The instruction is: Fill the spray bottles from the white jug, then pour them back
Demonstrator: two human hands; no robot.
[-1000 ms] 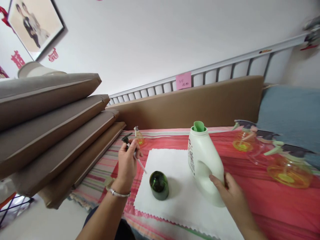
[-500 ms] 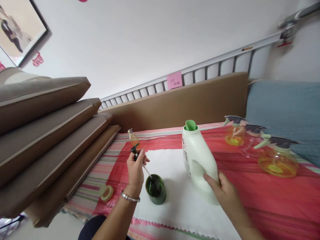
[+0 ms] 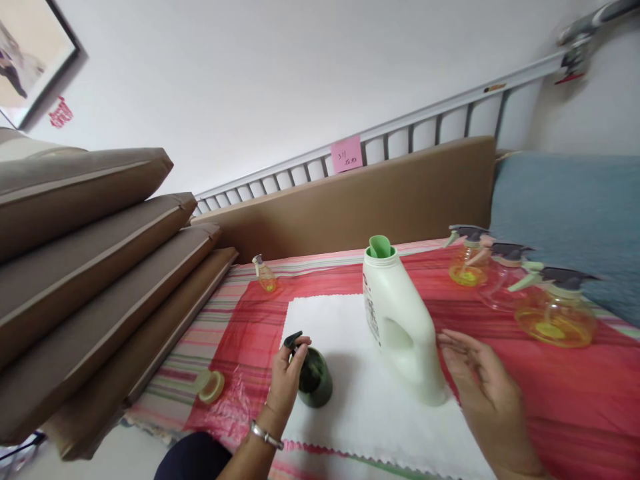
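Red see-through sheeting [image 3: 250, 333] overlies a striped cloth [image 3: 190, 347], and a white scallop-edged sheet [image 3: 345, 427] lies under the round, glossy, dark-green bottle [image 3: 319, 395]. At the bottle's mouth, toward its left, is a dark plastic pump head [image 3: 293, 339]; it looks light and stiff, best pinched at its neck. The left hand [image 3: 286, 381] pinches it between thumb and fingers, reaching up from the bottle's near-left side. The bottle seems smooth, perhaps slippery, so its sides would suit a full-hand hold. To its right stands a large pale-green plastic jug [image 3: 397, 293], probably heavier, its moulded handle [image 3: 423, 343] the natural grip. Farther right of the bottle, the right hand [image 3: 483, 380] is unclosed, fingers loosely extended just beside the jug; contact is unclear.
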